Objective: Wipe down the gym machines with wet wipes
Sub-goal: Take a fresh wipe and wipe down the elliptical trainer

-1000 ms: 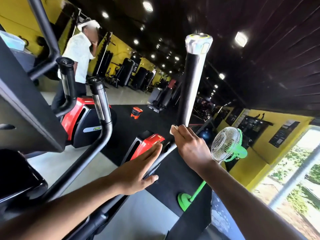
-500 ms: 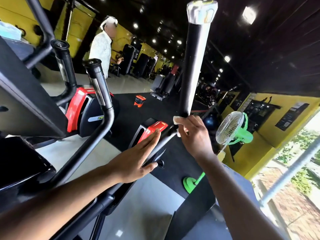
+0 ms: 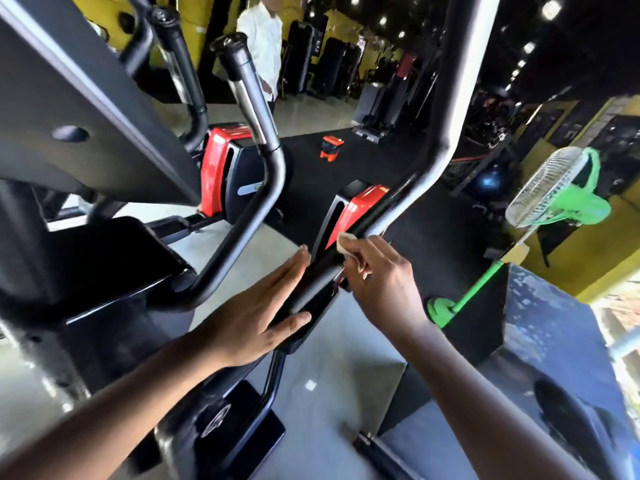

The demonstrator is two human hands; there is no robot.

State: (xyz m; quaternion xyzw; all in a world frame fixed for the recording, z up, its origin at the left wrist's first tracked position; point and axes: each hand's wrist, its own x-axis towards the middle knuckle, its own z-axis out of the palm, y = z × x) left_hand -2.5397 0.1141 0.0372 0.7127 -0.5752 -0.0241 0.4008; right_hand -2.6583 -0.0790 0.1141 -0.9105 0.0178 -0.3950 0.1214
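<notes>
The wet wipe [image 3: 346,241] is pinched in the right hand [image 3: 379,284] against the handlebar [image 3: 408,199] below its bend. The left hand [image 3: 258,315], fingers straight, braces the bar lower down. Probably its lower stretch and the neighbouring machines remain unwiped.

Two hands show: one left hand [image 3: 256,320] and one right hand [image 3: 381,282]. One wet wipe [image 3: 346,241] is in view. Three upright handlebar arms rise in the frame: one right handlebar arm [image 3: 446,109], one middle handlebar arm [image 3: 252,109] and one far handlebar arm [image 3: 183,71]. Two red-and-black machine housings [image 3: 221,168] sit on the floor. There is one green pedestal fan [image 3: 550,192], one small orange box [image 3: 331,147], one blue exercise ball [image 3: 488,180], and one person in a white shirt [image 3: 263,43]. The machines along the back wall are too dim to count.
</notes>
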